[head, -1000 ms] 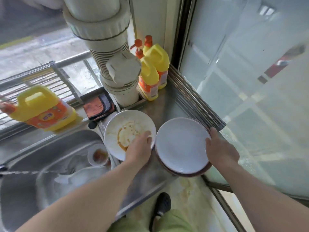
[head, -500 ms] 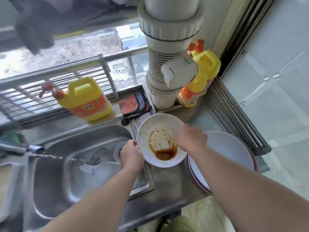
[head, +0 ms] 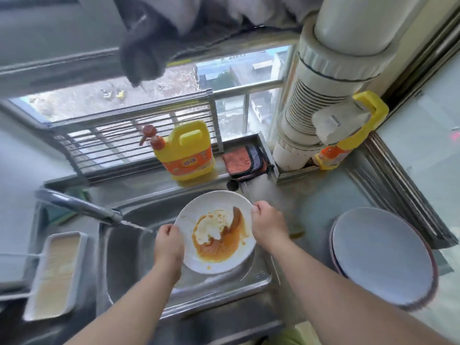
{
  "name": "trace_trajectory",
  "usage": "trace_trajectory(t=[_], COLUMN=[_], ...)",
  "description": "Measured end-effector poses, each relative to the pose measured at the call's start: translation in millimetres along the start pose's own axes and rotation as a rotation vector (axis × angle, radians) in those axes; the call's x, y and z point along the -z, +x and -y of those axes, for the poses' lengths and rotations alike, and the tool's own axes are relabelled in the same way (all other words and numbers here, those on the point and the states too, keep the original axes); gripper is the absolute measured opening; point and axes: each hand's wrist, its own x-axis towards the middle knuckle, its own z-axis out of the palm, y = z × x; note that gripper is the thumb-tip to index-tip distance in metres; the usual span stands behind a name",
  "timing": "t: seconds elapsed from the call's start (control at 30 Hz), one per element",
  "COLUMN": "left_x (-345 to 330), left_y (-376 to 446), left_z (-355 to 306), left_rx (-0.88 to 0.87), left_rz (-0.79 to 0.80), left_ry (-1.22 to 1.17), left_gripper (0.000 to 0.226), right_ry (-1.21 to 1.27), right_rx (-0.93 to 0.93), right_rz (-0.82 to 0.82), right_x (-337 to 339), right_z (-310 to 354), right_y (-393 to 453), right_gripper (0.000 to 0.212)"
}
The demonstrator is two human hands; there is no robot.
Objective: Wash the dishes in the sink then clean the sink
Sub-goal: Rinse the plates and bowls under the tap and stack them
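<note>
Yellow detergent jug behind sink; plate stack alongside

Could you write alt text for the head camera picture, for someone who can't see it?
Both hands, left hand and right hand, hold a sauce-smeared white plate over a steel sink beside a running tap. Clean plates are stacked to the right.

I see left hand and right hand gripping sauce-stained white plate over steel sink; faucet running beside it
</note>
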Motion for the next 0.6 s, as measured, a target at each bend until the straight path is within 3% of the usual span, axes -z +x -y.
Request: trace_trajectory(t=[0.1, 0.2, 0.33, 0.47, 0.6], left_x=[64.6, 114.6, 161.0, 181.6, 167.5], left_y=[23.1, 32.5, 46.6, 60.2, 65.8], left_z=[6.5, 2.7, 12.3, 28.8, 52.7], left_rx=[-0.064, -0.135, -0.190, -0.179, -0.050], left_rz=[-0.029, -0.021, 0.013, 0.032, 0.104], left_ry=[0.028, 0.093, 0.219, 0.239, 0.194], left_gripper=[0.024, 0.026, 0.019, 0.014, 0.017], right_ry=[0.005, 0.094, 0.190, 0.291, 0.345], right_rx=[-0.033, -0.160, -0.266, -0.235, -0.150], right_rz=[0.137, 0.347, 0.525, 0.421, 0.228], right_x=[-59.4, -113.6, -170.3, -184.7, -158.9], right_z=[18.1, 37.9, 56.2, 82.5, 100.3], right_y=[-5.9, -7.6, -9.1, -15.3, -23.8], right_gripper=[0.031, 0.021, 0.030, 0.020, 0.031])
